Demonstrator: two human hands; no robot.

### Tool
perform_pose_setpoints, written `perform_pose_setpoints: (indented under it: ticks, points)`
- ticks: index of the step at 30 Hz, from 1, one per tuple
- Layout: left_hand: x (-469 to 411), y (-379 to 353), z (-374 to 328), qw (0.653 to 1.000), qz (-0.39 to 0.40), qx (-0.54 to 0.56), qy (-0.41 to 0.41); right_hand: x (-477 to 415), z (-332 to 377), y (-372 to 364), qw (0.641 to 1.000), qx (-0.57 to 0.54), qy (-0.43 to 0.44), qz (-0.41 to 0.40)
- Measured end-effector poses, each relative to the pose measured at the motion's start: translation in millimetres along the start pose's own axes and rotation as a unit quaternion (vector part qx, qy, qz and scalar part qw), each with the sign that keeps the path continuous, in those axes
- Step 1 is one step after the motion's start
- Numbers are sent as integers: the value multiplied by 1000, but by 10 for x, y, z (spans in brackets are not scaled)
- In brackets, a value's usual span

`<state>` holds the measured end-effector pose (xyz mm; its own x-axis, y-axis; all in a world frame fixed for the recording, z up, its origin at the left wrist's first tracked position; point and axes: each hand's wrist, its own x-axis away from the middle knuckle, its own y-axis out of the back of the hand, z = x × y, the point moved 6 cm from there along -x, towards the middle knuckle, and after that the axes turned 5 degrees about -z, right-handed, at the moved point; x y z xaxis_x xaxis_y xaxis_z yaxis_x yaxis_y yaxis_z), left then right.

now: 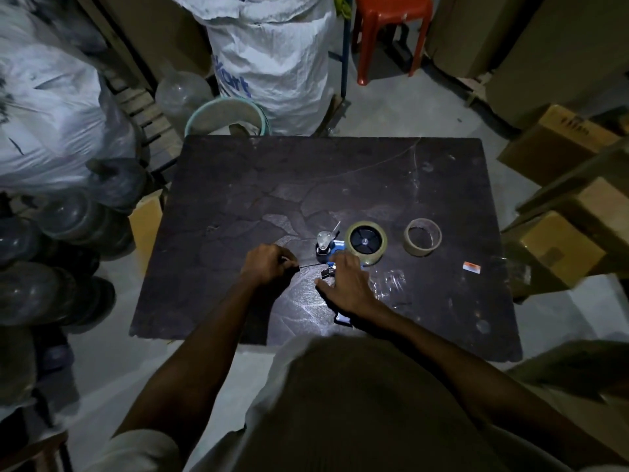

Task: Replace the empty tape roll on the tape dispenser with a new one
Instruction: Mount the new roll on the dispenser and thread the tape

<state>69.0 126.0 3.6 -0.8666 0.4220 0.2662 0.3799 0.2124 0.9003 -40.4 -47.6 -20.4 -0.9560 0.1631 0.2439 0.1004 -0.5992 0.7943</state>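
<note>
A blue tape dispenser (328, 248) lies flat on the dark table (306, 185), its handle end (342, 318) poking out under my right wrist. A full tape roll (366, 242) sits on its black hub. The empty cardboard core (422, 237) stands apart on the table, to the right of the dispenser. My left hand (267, 264) is closed, pinching the end of a thin strip of tape (311, 265) stretched leftward from the dispenser's front. My right hand (345, 284) lies over the dispenser's body, fingers spread and pressing it down.
A small orange-and-white label (471, 267) and a crumpled clear film (389, 284) lie on the table's right part. White sacks (272, 52), a bucket (226, 117), a red plastic stool (391, 32) and cardboard boxes (558, 144) surround the table.
</note>
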Motion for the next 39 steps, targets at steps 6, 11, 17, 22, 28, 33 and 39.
perform_pose_setpoints:
  ticks: [6, 11, 17, 22, 28, 33, 39]
  points:
    - [67, -19, -4, 1000, -12, 18, -3, -13, -26, -69, 997, 18, -5, -71]
    - [75, 2, -32, 1000, -16, 13, 5, 11, -88, -24, 993, 20, 5, -116]
    - [6, 7, -71, 1000, 2, 3, -15, 22, -74, 10, 989, 65, 4, -135]
    - [-112, 41, -235, 997, 39, 5, -59, -80, -6, 241, 977, 127, 43, -163]
    - [-114, 18, -223, 996, 53, -8, -77, -644, 165, 348, 947, 261, 180, 45]
    - [-94, 9, -148, 997, 46, 7, -66, -764, 200, 398, 942, 284, 169, 51]
    - [-111, 2, -126, 997, 36, 9, -67, -727, 192, 412, 961, 239, 135, 28]
